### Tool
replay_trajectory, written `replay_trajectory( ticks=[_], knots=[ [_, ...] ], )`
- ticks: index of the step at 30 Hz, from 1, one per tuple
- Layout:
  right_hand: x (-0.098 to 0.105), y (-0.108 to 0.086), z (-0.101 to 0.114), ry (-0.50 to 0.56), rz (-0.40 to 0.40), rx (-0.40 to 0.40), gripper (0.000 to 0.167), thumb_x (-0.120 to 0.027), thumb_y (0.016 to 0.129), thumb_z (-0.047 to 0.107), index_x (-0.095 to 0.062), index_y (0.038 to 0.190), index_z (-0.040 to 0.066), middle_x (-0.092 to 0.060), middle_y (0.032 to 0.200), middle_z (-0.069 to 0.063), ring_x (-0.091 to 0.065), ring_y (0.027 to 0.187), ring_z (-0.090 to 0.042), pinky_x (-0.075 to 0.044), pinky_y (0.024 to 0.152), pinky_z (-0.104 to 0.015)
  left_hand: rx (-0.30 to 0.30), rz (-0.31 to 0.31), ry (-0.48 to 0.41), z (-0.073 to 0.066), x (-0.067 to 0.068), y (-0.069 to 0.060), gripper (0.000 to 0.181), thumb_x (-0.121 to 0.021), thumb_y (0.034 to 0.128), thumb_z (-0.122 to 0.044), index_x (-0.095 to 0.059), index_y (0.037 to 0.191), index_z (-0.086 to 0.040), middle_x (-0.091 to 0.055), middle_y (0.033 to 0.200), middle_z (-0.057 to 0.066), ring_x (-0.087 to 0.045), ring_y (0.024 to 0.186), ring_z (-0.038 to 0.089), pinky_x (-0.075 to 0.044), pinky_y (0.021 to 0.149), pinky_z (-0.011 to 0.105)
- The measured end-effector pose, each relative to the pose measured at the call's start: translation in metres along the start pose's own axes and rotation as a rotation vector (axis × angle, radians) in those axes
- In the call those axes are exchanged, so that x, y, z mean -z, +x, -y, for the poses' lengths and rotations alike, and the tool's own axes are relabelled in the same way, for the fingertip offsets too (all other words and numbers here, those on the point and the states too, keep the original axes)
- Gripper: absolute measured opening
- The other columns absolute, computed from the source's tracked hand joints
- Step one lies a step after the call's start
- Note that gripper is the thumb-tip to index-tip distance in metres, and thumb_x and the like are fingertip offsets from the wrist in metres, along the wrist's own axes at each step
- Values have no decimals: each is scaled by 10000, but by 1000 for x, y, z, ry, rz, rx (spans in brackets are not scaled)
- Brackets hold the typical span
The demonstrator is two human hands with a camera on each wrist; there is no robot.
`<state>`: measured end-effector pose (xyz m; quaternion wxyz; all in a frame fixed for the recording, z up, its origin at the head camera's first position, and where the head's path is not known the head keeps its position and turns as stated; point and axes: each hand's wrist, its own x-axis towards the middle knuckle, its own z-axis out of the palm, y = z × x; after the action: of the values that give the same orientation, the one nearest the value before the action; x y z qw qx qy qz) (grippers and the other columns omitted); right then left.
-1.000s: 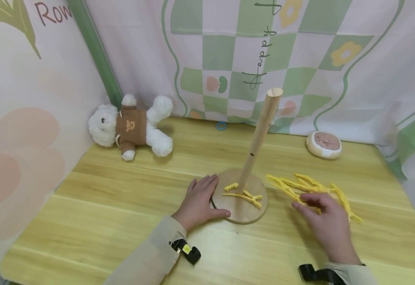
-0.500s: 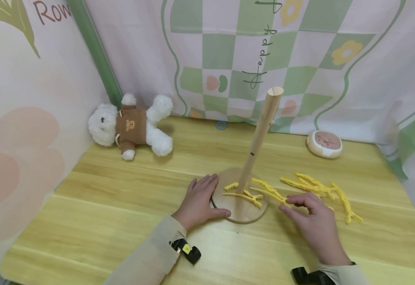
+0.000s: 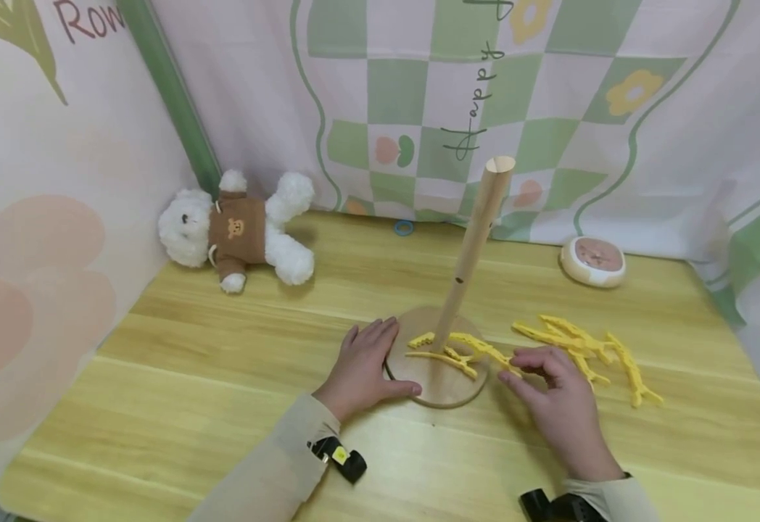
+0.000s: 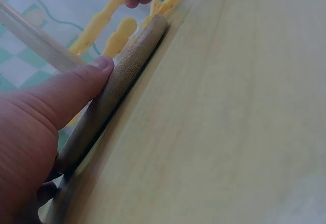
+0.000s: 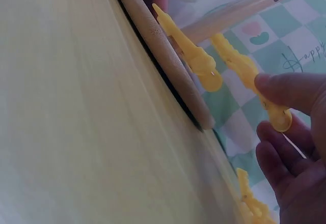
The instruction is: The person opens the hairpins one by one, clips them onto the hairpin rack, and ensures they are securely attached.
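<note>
The left hand (image 3: pixel 363 370) grips the left edge of a round wooden base (image 3: pixel 445 391), its thumb (image 4: pixel 86 84) lying on the rim in the left wrist view. From the base rises a wooden post (image 3: pixel 474 239) with small holes in it. The right hand (image 3: pixel 559 406) pinches one end of a yellow branch-like piece (image 5: pixel 239 66) between thumb and fingers; its far end reaches over the base near the post. Other yellow pieces (image 3: pixel 460 365) lie on the base around the post's foot.
More yellow branch pieces (image 3: pixel 589 344) lie on the table (image 3: pixel 223 377) beyond the right hand. At the back are a plush toy (image 3: pixel 239 230) on the left, a blue ring (image 3: pixel 404 228) and a small clock (image 3: pixel 592 262) on the right, before a patterned curtain (image 3: pixel 399 94).
The right hand has carried its yellow piece leftward, away from the other pieces, until its far end is over the base. The left hand has stayed at the base.
</note>
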<state>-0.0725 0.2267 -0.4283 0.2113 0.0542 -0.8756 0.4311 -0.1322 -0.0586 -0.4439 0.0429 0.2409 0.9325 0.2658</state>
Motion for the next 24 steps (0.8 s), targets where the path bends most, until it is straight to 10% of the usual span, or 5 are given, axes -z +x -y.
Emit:
replay_trajectory(
  ticks=[24],
  knots=[
    [-11, 1, 7, 19, 1, 8, 238, -869, 705, -55, -717, 845, 63, -679, 998, -69, -568, 922, 34, -432, 853, -59, -1, 0, 9, 0, 1, 0, 1113, -756, 766, -665, -309, 1568, -36, -320, 1616, 111, -268, 1495, 298, -110, 1219, 526]
  ],
)
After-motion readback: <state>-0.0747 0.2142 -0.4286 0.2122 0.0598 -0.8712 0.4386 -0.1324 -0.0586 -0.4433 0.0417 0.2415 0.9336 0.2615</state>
